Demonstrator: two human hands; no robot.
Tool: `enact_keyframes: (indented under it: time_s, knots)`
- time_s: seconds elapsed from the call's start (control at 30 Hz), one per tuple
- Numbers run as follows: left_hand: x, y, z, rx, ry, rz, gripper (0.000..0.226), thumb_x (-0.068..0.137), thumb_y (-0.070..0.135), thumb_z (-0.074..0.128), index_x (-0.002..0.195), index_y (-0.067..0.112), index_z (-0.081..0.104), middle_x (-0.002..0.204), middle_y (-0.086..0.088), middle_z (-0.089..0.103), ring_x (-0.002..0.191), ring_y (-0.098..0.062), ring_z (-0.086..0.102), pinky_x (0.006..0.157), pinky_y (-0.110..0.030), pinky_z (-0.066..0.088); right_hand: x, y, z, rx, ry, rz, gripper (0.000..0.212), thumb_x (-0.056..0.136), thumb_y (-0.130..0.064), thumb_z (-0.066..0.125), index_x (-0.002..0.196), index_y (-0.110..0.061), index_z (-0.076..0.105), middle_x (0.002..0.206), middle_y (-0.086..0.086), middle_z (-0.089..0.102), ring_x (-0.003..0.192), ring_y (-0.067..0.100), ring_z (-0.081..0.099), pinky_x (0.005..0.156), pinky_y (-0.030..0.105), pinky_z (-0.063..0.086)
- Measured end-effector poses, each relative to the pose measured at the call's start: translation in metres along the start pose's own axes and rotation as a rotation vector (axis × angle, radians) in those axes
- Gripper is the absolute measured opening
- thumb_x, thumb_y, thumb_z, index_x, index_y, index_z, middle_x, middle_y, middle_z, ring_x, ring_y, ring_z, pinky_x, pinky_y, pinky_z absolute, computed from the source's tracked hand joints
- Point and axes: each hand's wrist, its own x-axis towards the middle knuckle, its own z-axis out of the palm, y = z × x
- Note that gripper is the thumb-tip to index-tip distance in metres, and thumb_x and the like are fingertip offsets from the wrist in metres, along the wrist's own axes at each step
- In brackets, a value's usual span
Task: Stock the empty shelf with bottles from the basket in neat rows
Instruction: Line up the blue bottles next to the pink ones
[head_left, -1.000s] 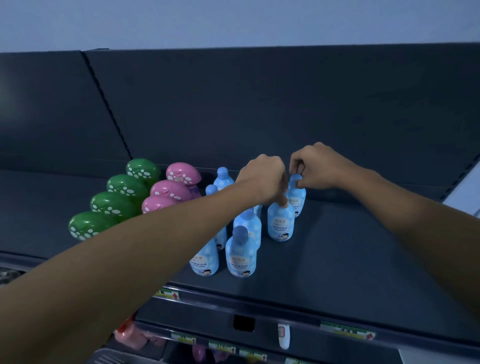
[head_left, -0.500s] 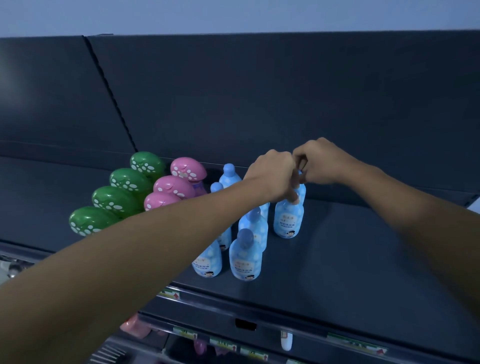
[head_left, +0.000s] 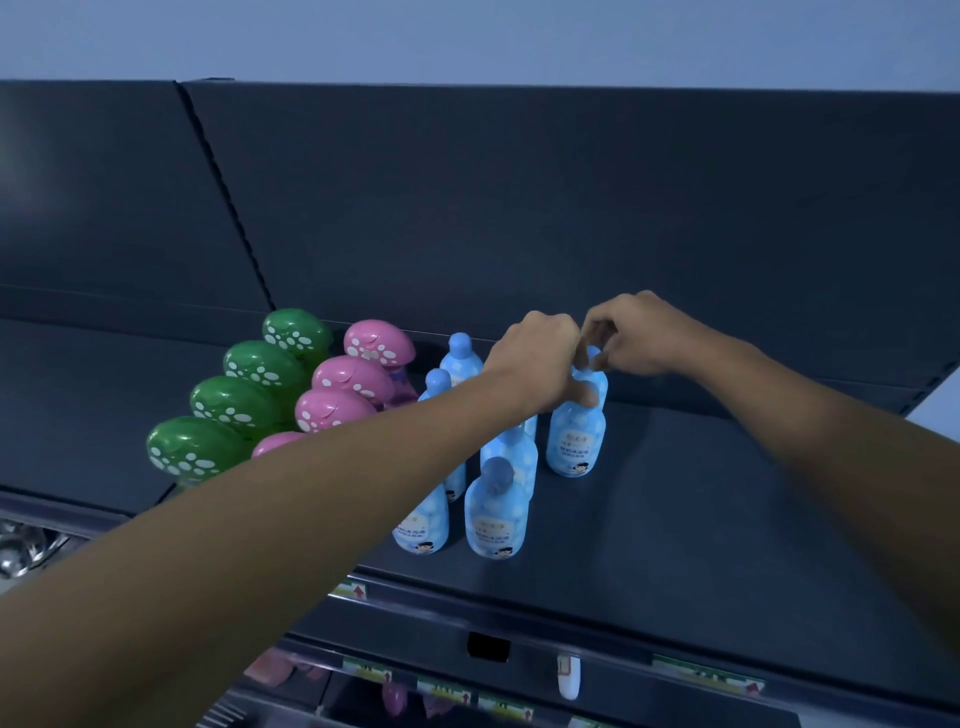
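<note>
Your left hand (head_left: 540, 364) pinches the cap of the upright bottle (head_left: 575, 441) directly beneath it, right of the blue rows on the shelf (head_left: 727, 509), while your right hand (head_left: 631, 338) grips the bottle behind, touching it.

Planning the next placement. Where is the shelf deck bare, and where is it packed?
Bare: the shelf right of the blue bottles, out to its right end and front lip; also left of the green mushroom-cap bottles. Crowded: green, pink and blue rows stand close together, with the left hand and right hand over the rightmost blue row.
</note>
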Motion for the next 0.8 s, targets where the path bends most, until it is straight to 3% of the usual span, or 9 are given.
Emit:
enact_keyframes:
  time_s: [0.2, 0.6, 0.8]
  knots:
    - [-0.024, -0.031, -0.051, -0.074, 0.113, -0.045, 0.022, 0.076, 0.046, 0.083, 0.083, 0.027, 0.077, 0.086, 0.003, 0.072, 0.088, -0.021, 0.069, 0.082, -0.038, 0.059, -0.021, -0.02, -0.012, -0.041, 0.086, 0.002, 0.019, 0.086, -0.026, 0.075, 0.101, -0.034, 0.069, 0.107, -0.009, 0.067, 0.096, 0.01, 0.063, 0.091, 0.035, 0.054]
    - [-0.111, -0.124, -0.114, -0.007, 0.103, -0.038, 0.029, 0.082, 0.051, 0.076, 0.086, 0.023, 0.077, 0.086, 0.0, 0.073, 0.086, -0.023, 0.069, 0.08, -0.041, 0.06, -0.078, -0.159, -0.007, -0.154, 0.144, -0.039, 0.019, 0.09, -0.022, 0.061, 0.105, -0.028, 0.07, 0.095, -0.011, 0.067, 0.093, 0.013, 0.063, 0.081, 0.035, 0.055]
    - [-0.173, -0.171, -0.127, 0.035, 0.069, 0.05, 0.027, 0.083, 0.045, 0.077, 0.076, 0.019, 0.077, 0.077, -0.002, 0.074, 0.077, -0.023, 0.069, 0.068, -0.036, 0.059, -0.109, -0.252, 0.033, -0.169, 0.17, 0.03, 0.025, 0.09, -0.019, 0.055, 0.111, -0.026, 0.069, 0.095, -0.011, 0.072, 0.09, 0.014, 0.062, 0.077, 0.035, 0.052]
